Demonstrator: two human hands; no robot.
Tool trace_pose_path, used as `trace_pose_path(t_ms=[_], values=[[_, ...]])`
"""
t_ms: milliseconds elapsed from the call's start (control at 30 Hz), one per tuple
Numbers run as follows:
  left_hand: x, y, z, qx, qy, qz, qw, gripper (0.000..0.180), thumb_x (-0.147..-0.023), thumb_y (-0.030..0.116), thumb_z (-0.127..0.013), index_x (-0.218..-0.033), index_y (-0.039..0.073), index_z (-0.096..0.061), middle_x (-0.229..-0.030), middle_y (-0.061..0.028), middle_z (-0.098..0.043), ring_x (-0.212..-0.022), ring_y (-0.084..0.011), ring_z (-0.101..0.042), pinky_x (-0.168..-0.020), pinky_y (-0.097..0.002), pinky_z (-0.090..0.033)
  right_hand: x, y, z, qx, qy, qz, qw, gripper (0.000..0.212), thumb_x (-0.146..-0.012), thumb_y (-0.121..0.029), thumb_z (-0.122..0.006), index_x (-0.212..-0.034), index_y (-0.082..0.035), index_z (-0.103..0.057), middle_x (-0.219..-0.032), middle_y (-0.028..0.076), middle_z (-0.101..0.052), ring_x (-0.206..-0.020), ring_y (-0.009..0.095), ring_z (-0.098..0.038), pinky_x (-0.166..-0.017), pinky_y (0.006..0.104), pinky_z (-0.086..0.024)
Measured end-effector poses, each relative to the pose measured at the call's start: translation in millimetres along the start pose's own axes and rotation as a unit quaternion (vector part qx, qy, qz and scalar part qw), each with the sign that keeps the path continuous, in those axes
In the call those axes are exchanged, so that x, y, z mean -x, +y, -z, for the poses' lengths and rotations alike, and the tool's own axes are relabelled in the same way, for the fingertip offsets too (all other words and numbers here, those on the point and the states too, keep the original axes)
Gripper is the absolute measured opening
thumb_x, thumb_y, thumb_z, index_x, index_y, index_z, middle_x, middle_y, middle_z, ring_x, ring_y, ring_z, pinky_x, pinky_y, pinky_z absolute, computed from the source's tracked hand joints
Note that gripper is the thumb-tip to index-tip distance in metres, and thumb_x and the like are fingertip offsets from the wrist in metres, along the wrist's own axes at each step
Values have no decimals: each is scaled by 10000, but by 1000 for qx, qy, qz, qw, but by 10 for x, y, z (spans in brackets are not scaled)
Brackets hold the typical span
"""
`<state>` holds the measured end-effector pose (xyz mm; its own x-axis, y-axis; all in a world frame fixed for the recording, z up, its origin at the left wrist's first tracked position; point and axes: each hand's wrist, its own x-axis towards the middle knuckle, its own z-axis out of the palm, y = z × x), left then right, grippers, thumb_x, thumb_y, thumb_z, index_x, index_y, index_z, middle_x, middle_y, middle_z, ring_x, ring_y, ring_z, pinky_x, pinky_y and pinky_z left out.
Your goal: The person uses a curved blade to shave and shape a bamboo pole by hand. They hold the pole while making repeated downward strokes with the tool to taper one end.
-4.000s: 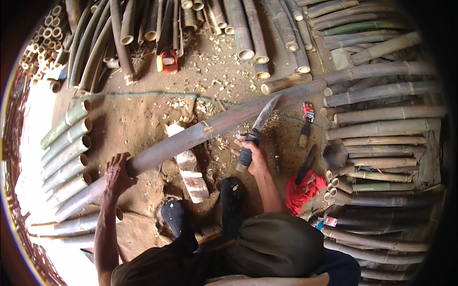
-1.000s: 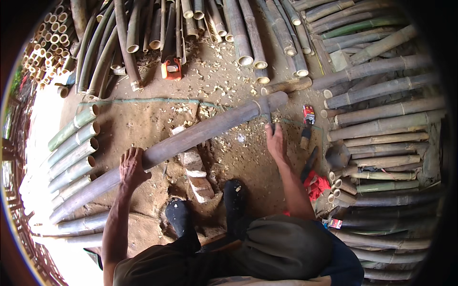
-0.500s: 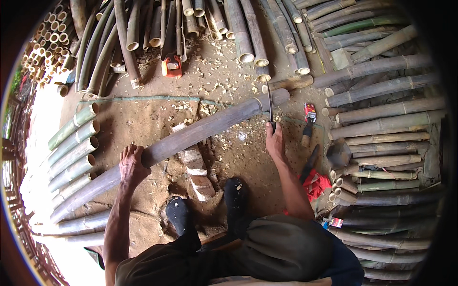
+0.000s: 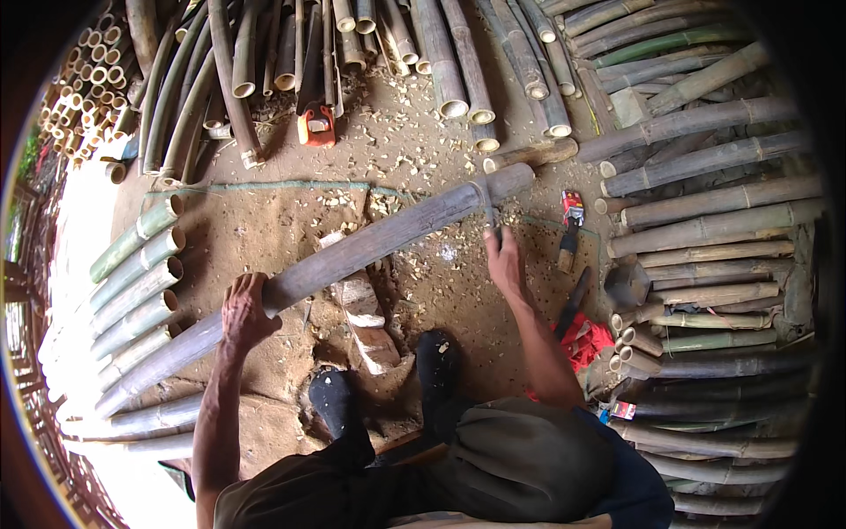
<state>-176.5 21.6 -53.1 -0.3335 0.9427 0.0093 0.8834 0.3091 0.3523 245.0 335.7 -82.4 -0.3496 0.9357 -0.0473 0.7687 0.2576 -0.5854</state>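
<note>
A long, grey-brown bamboo pole (image 4: 352,245) lies slantwise in front of me, from the lower left up to the right. Its middle rests across a pale, chipped wood block (image 4: 374,339). My left hand (image 4: 247,310) is wrapped over the pole left of that block. Near the pole's far right end, my right hand (image 4: 506,257) grips the dark handle of a knife (image 4: 487,204). The narrow blade lies against the pole at a pale joint ring. Where the edge touches the bamboo is too small to make out.
Bamboo poles (image 4: 705,242) are stacked along the right, with more poles (image 4: 449,75) at the back. Cut green lengths (image 4: 137,236) lie at left. A red cloth (image 4: 582,344), a wood-handled tool (image 4: 567,251) and an orange-framed tool (image 4: 317,126) lie on the chip-strewn floor.
My right hand has moved slightly left, and the knife blade has come down onto the pole from standing across it. My left hand keeps its place, its thumb reaching farther right.
</note>
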Motion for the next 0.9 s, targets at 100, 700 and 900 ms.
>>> trace_pose_path(t_ms=[100,700,900], values=[[85,-43,-80,-77,25,35,996,583,-615,104,-856,-1143,69,-612,-1135,-159,-639,-1127,-363,-609,-992,-475,-499,69,-150,44,34,-51,76,995,380,-1087,-427,-597,-1159,-54,-598,-892,256,-719,-825,470,-720,-724,547,-545],[-187,-96,35,99,-141,81,982,685,-591,141,-901,-1214,31,-640,-1103,-190,-736,-1033,-380,-726,-888,-456,-591,-155,318,-27,-11,133,-27,991,369,-1081,-410,-607,-1139,-46,-599,-954,256,-720,-862,462,-709,-732,553,-528],[-40,-250,187,92,-175,55,979,942,-570,210,-962,-1430,71,-604,-1376,-191,-685,-1288,-370,-640,-1076,-452,-514,291,-177,34,-44,2,3,999,391,-1093,-419,-592,-1150,-32,-590,-941,224,-710,-830,433,-704,-716,542,-532]])
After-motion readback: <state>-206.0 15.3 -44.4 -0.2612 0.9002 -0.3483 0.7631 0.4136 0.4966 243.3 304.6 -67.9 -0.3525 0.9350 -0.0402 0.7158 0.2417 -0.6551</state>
